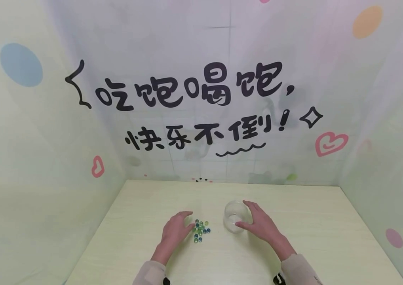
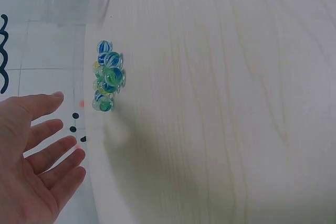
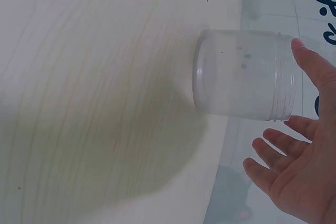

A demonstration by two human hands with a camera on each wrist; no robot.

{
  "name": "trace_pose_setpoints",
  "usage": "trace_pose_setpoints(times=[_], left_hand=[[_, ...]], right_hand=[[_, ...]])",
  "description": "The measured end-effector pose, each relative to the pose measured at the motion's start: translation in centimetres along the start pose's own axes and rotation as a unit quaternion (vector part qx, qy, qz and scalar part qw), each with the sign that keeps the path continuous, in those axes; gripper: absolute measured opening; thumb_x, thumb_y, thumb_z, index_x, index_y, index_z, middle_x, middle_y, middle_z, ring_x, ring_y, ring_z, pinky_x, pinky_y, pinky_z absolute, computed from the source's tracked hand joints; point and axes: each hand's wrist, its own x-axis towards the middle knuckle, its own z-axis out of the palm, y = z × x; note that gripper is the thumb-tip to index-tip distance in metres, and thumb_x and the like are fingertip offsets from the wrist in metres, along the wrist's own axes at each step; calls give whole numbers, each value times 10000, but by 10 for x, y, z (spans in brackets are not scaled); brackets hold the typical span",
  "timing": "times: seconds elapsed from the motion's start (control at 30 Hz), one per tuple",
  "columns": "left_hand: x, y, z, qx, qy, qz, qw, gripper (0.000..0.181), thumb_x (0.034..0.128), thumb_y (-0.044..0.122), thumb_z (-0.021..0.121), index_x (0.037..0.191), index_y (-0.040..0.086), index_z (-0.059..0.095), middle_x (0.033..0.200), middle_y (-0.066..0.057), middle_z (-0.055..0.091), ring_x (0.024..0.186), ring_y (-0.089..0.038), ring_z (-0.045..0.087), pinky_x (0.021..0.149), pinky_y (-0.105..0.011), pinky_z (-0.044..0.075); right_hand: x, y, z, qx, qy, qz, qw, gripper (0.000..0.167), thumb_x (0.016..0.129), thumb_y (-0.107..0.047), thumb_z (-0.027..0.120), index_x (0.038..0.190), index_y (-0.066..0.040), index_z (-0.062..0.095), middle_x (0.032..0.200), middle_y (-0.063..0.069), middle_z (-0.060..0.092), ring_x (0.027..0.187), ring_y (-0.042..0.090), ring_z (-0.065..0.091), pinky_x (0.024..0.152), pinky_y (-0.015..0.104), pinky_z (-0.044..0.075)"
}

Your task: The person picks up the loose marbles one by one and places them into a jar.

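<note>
Where the small round marbles [image 1: 200, 228] of clear, blue, green and yellow glass lie: in a loose cluster on the pale wood-grained surface [image 1: 223, 261], left of the jar and just beside the left thumb.
Left grip [image 1: 177, 228]: fingers and thumb spread, holding nothing, at the left of the cluster.
Clear cylindrical jar [image 3: 241, 74]: upright, with a threaded rim, right of the marbles and apart from them.
Right grip [image 1: 260, 225]: thumb at the near side of the rim, index finger at the far side, spread wide; whether either touches, I cannot tell.
Marble handling: they look apt to roll, so low, cupped fingers drawing inward gently should keep them together better than a poke from above.
Jar steadying: light, even pressure from opposite sides seems best; a one-sided push high on the rim could tip it.
Far backdrop [image 1: 173, 47]: pale, printed with large black characters.
</note>
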Motion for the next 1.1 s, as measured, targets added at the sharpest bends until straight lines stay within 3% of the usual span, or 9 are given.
trace_pose_setpoints(times=[0.33,0.83,1.1], left_hand=[[-4,-3,5,-300,-38,39,9995,411,842,242,774,1226,126,684,1199,-132,711,1035,-303,691,766,-426,587],[-6,-3,11,-491,-90,-46,9987,381,836,171,780,1204,121,697,1174,-121,727,1042,-300,696,849,-463,581],[-8,-5,15,-790,-180,-62,9967,385,815,78,770,1192,85,690,1159,-115,729,972,-267,704,827,-444,587]], right_hand=[[0,3,4,67,40,93,9999,839,835,-458,765,1466,-21,427,1482,216,487,1358,426,474,1079,593,431],[3,4,8,283,184,157,9993,820,836,-447,767,1449,-2,453,1449,216,527,1339,419,497,1078,592,436],[2,3,10,599,295,108,9977,762,862,-397,759,1437,7,464,1415,224,559,1295,414,542,1063,568,461]])
